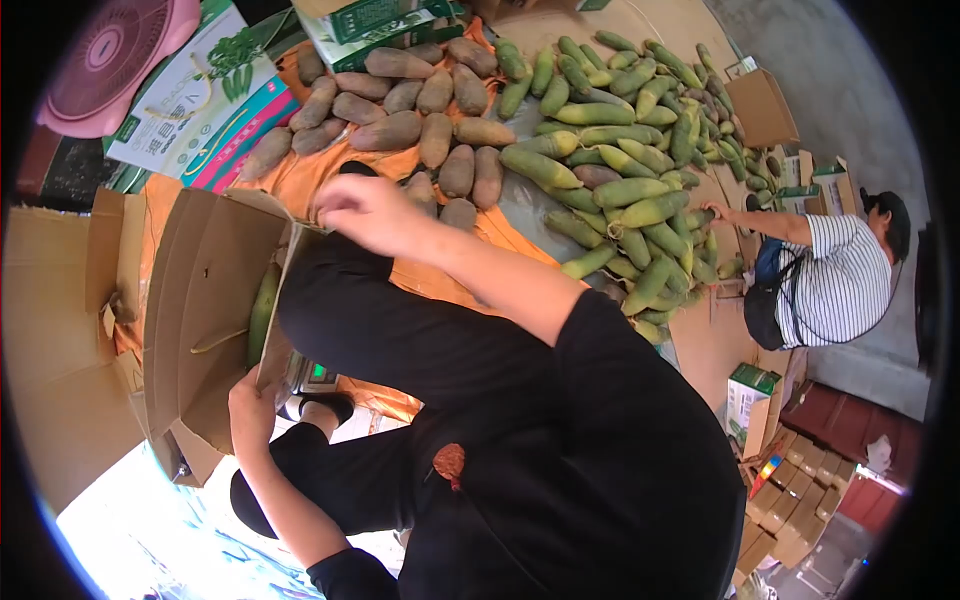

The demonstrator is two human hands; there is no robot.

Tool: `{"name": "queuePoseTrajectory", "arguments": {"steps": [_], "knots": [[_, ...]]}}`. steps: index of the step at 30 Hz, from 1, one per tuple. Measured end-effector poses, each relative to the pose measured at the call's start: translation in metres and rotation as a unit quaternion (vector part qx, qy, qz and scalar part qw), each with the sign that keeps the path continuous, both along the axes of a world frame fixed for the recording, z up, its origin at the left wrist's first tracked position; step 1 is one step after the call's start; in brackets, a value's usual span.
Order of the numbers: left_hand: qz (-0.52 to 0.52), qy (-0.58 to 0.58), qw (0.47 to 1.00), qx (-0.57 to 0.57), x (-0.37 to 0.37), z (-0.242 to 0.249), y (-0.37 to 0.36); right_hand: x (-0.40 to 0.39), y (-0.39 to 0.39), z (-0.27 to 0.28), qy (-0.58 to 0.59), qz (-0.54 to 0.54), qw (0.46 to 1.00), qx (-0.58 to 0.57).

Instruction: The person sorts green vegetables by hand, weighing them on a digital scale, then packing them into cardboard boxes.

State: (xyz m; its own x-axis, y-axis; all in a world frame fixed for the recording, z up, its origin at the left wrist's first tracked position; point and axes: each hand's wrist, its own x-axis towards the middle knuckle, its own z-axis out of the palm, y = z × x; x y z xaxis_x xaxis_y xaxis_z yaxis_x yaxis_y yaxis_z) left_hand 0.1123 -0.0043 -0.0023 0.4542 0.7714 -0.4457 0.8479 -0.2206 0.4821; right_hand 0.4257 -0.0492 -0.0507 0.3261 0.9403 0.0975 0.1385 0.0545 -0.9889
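Note:
An open cardboard box [205, 290] stands at the left, tilted in view, with a green radish [264, 315] inside along its near wall. My left hand [252, 412] grips the edge of this box at its lower corner. My right hand [365, 212] is over the box's upper corner, above my knee, its fingers loosely curled and slightly blurred, with nothing visible in them. Partly hidden behind the box and my leg is a scale with a lit green display [318, 372]. Reddish-brown radishes [435, 140] lie on an orange sheet [385, 165] beyond my right hand.
A large heap of green radishes [640, 165] lies at the upper right. Another person [840, 260] in a striped shirt reaches toward it. Near the top left are a pink fan [110, 55] and a printed carton [195, 95]. Stacked cartons [795, 495] stand at the lower right.

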Motion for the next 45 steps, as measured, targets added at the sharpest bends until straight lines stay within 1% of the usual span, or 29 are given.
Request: {"name": "queuePoseTrajectory", "arguments": {"steps": [2, 3, 4, 5, 6, 7, 8, 9, 11, 13, 15, 16, 18, 20, 22, 24, 25, 27, 28, 30, 31, 33, 34, 36, 37, 38, 40, 44, 45], "knots": [[-0.007, -0.012, 1.0, 0.001, 0.002, 0.001, -0.002, 0.039, -0.053, -0.048, 0.0, -0.074, 0.994, -0.086], [-0.008, -0.024, 1.0, 0.002, 0.002, 0.001, -0.002, 0.058, -0.085, -0.086, -0.066, -0.103, 0.978, -0.167], [-0.013, -0.021, 1.0, 0.0, 0.002, 0.0, -0.003, 0.074, -0.12, -0.112, -0.043, -0.117, 0.98, -0.156], [-0.008, -0.017, 1.0, 0.003, 0.002, -0.001, -0.003, 0.087, -0.156, -0.143, -0.075, -0.156, 0.963, -0.208], [-0.003, -0.013, 1.0, 0.006, 0.002, -0.002, -0.003, 0.102, -0.192, -0.166, -0.118, -0.208, 0.93, -0.28], [-0.008, -0.011, 1.0, 0.004, 0.001, -0.002, -0.003, 0.115, -0.223, -0.168, -0.171, -0.238, 0.875, -0.385], [-0.004, -0.006, 1.0, 0.012, 0.001, -0.002, -0.003, 0.129, -0.262, -0.185, -0.173, -0.279, 0.864, -0.383], [-0.001, -0.002, 1.0, 0.022, 0.002, -0.002, -0.004, 0.148, -0.301, -0.218, -0.164, -0.346, 0.835, -0.395], [0.003, 0.007, 1.0, 0.015, 0.008, 0.002, -0.006, 0.159, -0.35, -0.188, -0.17, -0.428, 0.747, -0.479], [0.008, 0.018, 1.0, 0.008, 0.009, 0.003, -0.007, 0.167, -0.397, -0.174, -0.194, -0.508, 0.673, -0.502], [0.017, 0.035, 0.999, -0.006, 0.008, 0.001, -0.005, 0.175, -0.433, -0.164, -0.188, -0.572, 0.624, -0.498], [0.015, 0.036, 0.999, -0.006, 0.007, 0.0, -0.005, 0.176, -0.44, -0.16, -0.187, -0.572, 0.623, -0.5], [0.021, 0.034, 0.999, 0.0, 0.005, -0.003, -0.005, 0.177, -0.438, -0.127, -0.135, -0.633, 0.502, -0.574], [0.026, 0.034, 0.999, -0.004, 0.005, -0.003, -0.005, 0.186, -0.455, -0.14, -0.099, -0.634, 0.518, -0.565], [0.037, 0.032, 0.999, -0.007, 0.007, -0.001, -0.008, 0.201, -0.483, -0.171, -0.064, -0.632, 0.538, -0.554], [0.043, 0.05, 0.998, 0.002, 0.013, 0.004, -0.01, 0.216, -0.499, -0.207, -0.024, -0.663, 0.583, -0.468], [0.052, 0.051, 0.997, 0.006, 0.011, 0.002, -0.01, 0.216, -0.491, -0.202, -0.025, -0.657, 0.592, -0.466], [0.031, 0.013, 0.999, 0.039, 0.001, -0.008, -0.009, 0.217, -0.479, -0.18, -0.037, -0.624, 0.551, -0.552], [0.042, 0.012, 0.998, 0.043, 0.0, -0.009, -0.009, 0.219, -0.473, -0.172, -0.041, -0.62, 0.56, -0.548], [0.034, 0.013, 0.998, 0.046, -0.001, -0.01, -0.009, 0.213, -0.456, -0.153, -0.058, -0.587, 0.525, -0.613], [0.041, 0.01, 0.998, 0.049, -0.001, -0.01, -0.008, 0.212, -0.454, -0.153, -0.062, -0.586, 0.531, -0.609], [0.073, 0.018, 0.997, 0.011, -0.002, -0.01, -0.008, 0.208, -0.456, -0.156, -0.028, -0.591, 0.56, -0.58], [0.08, 0.017, 0.997, 0.015, 0.001, -0.007, -0.01, 0.207, -0.47, -0.174, -0.03, -0.588, 0.566, -0.577], [0.058, 0.016, 0.998, 0.018, 0.008, 0.002, -0.011, 0.205, -0.493, -0.218, -0.051, -0.529, 0.656, -0.537], [0.022, 0.007, 0.998, 0.056, 0.003, -0.003, -0.01, 0.19, -0.468, -0.2, -0.108, -0.499, 0.644, -0.569], [0.012, 0.006, 0.998, 0.055, 0.002, -0.002, -0.009, 0.168, -0.44, -0.168, -0.167, -0.464, 0.63, -0.599], [0.014, 0.027, 0.998, 0.048, 0.005, 0.001, -0.008, 0.146, -0.42, -0.154, -0.257, -0.364, 0.665, -0.599], [0.02, 0.048, 0.997, 0.061, 0.001, 0.002, -0.008, 0.128, -0.379, -0.135, -0.293, -0.265, 0.726, -0.563], [0.02, 0.048, 0.997, 0.062, 0.0, 0.001, -0.007, 0.132, -0.37, -0.131, -0.252, -0.254, 0.78, -0.513]]}}
